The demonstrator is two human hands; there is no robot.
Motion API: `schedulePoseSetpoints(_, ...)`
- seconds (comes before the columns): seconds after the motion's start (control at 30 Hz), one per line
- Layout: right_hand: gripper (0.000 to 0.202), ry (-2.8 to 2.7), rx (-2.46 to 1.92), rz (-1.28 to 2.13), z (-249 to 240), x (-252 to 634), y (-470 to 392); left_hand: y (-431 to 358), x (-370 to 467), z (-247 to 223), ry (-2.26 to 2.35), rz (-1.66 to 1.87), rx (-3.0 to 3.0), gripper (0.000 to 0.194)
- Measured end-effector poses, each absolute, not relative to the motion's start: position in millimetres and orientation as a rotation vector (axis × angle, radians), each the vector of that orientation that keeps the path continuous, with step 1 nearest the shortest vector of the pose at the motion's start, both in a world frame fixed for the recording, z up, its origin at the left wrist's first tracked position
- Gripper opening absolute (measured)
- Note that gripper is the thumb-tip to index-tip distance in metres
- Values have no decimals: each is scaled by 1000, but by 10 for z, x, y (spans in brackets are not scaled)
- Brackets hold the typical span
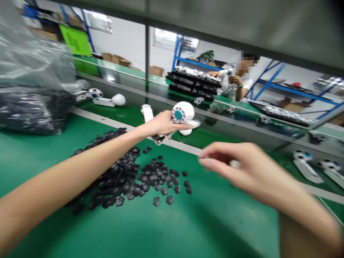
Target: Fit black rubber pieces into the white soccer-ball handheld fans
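Green worktop (215,222) supports loose black pieces (123,175); beyond them, the left hand (161,123) grips the white unit (183,113) between thumb and fingers. The right hand (249,161) is apart from the unit, thumb and index fingertips close together; blur hides whether they pinch anything. Step in hand appears to be unit handling; the next move calls for steady left support and controlled right fingertips.

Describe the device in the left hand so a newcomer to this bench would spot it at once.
Find the heap of black pieces on the green bench. Just beyond it, the left hand holds the white device. It shows a teal disc ringed in grey, and unlike the white units lying nearby, it is in a hand.
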State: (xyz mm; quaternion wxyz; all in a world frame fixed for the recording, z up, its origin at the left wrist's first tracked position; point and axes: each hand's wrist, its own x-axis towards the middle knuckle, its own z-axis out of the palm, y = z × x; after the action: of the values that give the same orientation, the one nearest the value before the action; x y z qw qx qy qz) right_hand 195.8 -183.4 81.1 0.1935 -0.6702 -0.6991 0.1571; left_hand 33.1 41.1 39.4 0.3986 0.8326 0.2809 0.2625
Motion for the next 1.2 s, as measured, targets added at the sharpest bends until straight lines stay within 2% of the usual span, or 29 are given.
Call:
schedulePoseSetpoints(0.07,9,-1994,-1980,576,585,1934,-1617,415,282,367,808,591,2043,59)
schedulePoseSetpoints(0.13,14,-2032,-2050,686,355,1934,-1417,421,242,343,817,511,1856,64)
schedulePoseSetpoints(0.3,10,-2032,-2155,674,96,1911,-1336,382,184,321,659,522,1375,80)
schedulePoseSetpoints(0.47,3,-1992,-2193,630,34,1858,-1404,293,158,352,592,760,1282,73)
schedulePoseSetpoints(0.63,13,-1885,-2076,758,-43,1865,-1350,215,167,324,516,981,1315,58)
schedulePoseSetpoints(0.73,11,-1786,-1980,838,-22,1907,-1326,181,190,260,589,1054,1342,52)
schedulePoseSetpoints(0.93,7,-1410,-1587,978,182,2043,-1330,131,220,171,681,1024,1351,53)
schedulePoseSetpoints(1.2,33,-1128,-1316,1157,334,2151,-1334,92,239,42,649,901,1378,51)
